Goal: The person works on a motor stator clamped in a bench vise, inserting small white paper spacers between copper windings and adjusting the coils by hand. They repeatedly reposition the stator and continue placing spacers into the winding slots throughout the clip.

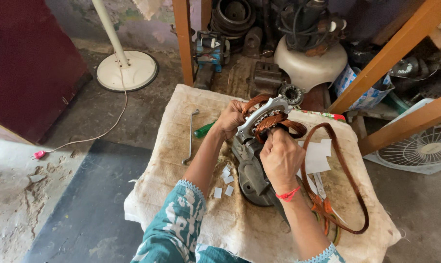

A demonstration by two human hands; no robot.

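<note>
Both gripping: left hand (231, 118) steadying stator (265, 117) rim, right hand (280, 157) pinching copper coil (284, 125); bench cloth (181, 146) leftward mostly free, bent rod (190, 137) lying near the edge.

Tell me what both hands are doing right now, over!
Left hand grips the stator frame. Right hand pinches a copper coil on it. Loose coil loop, paper slips alongside.

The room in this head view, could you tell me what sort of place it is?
Probably a small fan or motor repair workshop: a motor stator with copper windings on the cloth-covered table, and a fan guard nearby.
</note>
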